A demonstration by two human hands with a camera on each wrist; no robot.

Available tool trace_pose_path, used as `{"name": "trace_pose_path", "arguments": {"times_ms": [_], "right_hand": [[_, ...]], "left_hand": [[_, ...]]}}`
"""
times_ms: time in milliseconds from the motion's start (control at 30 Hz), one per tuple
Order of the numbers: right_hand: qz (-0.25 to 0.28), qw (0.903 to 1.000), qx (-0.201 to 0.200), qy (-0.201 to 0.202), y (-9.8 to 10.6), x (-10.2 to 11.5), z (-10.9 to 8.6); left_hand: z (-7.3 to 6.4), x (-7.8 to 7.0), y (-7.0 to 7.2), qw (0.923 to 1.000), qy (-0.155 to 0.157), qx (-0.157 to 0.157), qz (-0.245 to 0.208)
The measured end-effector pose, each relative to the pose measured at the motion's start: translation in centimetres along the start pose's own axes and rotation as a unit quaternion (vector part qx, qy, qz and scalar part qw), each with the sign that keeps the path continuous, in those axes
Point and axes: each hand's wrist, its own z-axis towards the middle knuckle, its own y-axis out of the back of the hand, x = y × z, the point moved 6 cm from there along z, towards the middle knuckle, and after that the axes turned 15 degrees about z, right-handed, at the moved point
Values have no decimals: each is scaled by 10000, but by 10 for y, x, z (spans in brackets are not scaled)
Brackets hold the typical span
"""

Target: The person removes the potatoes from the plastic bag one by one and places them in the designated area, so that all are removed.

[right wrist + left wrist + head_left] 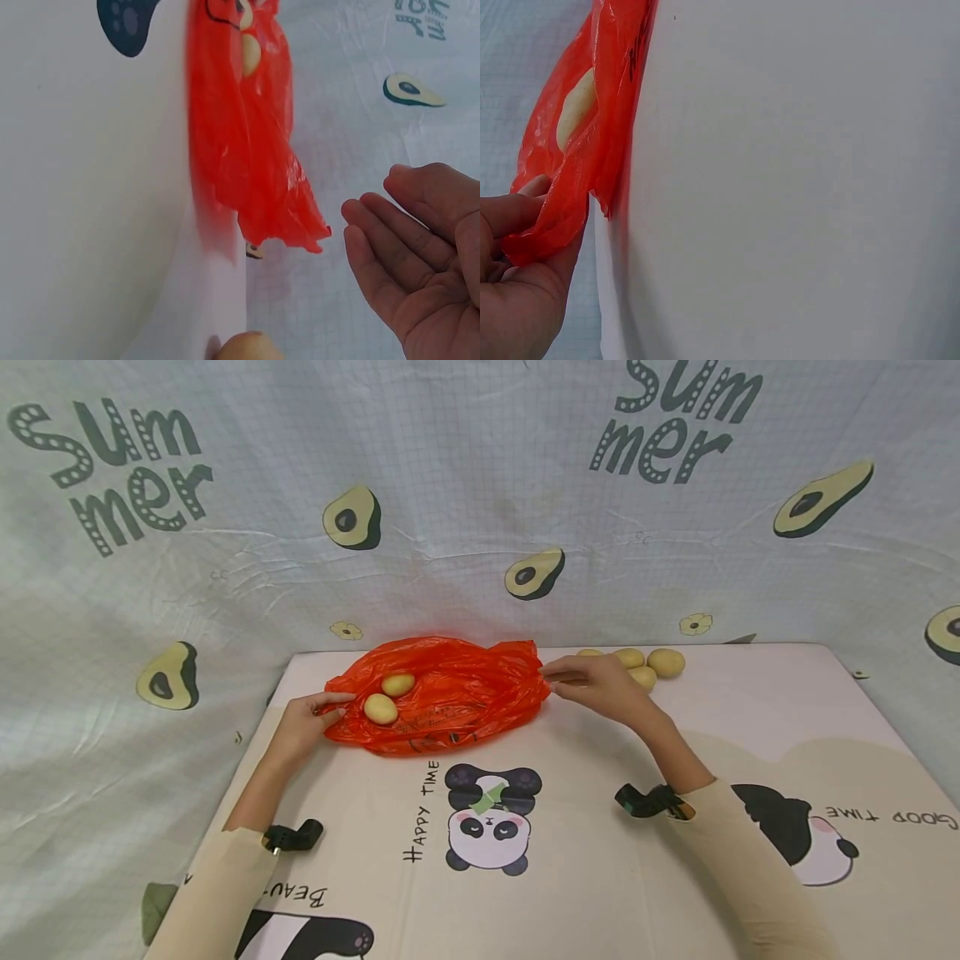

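Observation:
A red plastic bag (pixel 480 689) lies spread on its side near the back of the table. Two small yellow potatoes (pixel 381 709) show at its left part. My left hand (pixel 300 722) pinches the bag's left edge between thumb and fingers; the left wrist view shows the red film folded in that grip, with a potato (pixel 577 111) just beyond it. At the other end, my right hand (pixel 603 689) is beside the bag's crumpled edge. In the right wrist view its fingers (pixel 405 244) are gently bent with nothing between them, apart from the red film.
Several more potatoes (pixel 666 663) sit at the back edge, just behind the right hand. A pale cloth with panda prints (pixel 491 839) covers the table (pixel 585 860). Behind it hangs a curtain (pixel 450 460) printed with avocados.

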Motion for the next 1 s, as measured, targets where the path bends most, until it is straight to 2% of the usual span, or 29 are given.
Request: {"name": "trace_pose_path", "arguments": {"times_ms": [467, 733, 1000], "right_hand": [[-31, 9997, 173, 178, -18, 8, 14], [298, 9991, 258, 186, -27, 8, 23], [119, 9989, 282, 364, -37, 10, 34]], "left_hand": [[-1, 1, 0, 10000, -1, 27, -60], [-1, 1, 0, 10000, -21, 29, -58], [-1, 1, -1, 10000, -13, 32, -85]]}}
